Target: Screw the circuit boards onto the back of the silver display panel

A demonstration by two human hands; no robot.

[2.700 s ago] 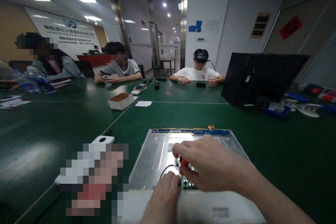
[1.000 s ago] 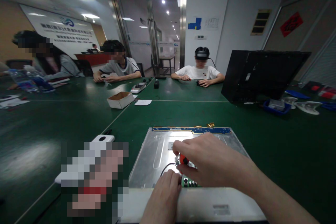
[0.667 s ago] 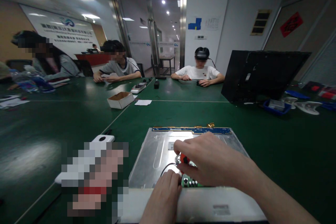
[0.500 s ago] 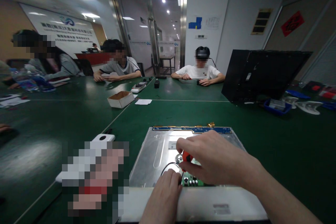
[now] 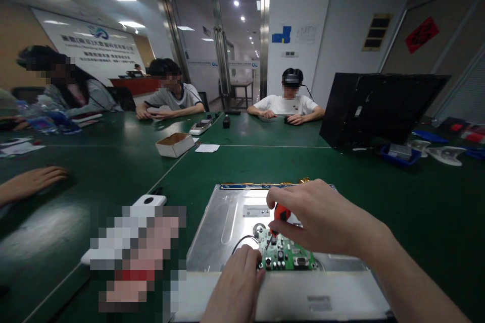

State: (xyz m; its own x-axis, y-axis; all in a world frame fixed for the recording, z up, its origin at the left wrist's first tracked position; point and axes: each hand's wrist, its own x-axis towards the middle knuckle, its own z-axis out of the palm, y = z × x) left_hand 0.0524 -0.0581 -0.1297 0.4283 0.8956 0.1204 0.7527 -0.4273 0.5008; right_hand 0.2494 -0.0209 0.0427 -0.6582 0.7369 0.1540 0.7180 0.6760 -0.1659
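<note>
My right hand (image 5: 322,217) is closed around the red-and-black handle of a screwdriver (image 5: 282,212). The screwdriver tilts, its thin shaft slanting down to the left onto a green circuit board (image 5: 290,251). My left hand (image 5: 239,280) lies at the board's left edge with fingers pressed together, thumb and fingertips against that edge. The board sits on the metal back of a flat display panel (image 5: 206,250), which lies in front of me. A black cable (image 5: 242,239) curves just beyond my left fingers. Along the panel's far edge runs a narrow blue circuit strip (image 5: 250,186).
Left of the panel lies a white device (image 5: 149,201), partly pixelated. A small open cardboard box (image 5: 174,145) and a paper slip (image 5: 207,148) are farther off. A black monitor (image 5: 379,106) and a blue tray (image 5: 401,154) stand at right. Another person's hand (image 5: 38,184) rests at left.
My right hand has moved slightly right and up with the screwdriver, uncovering more of the circuit board. Another person's hand has come in farther at left. My left hand has barely moved.
</note>
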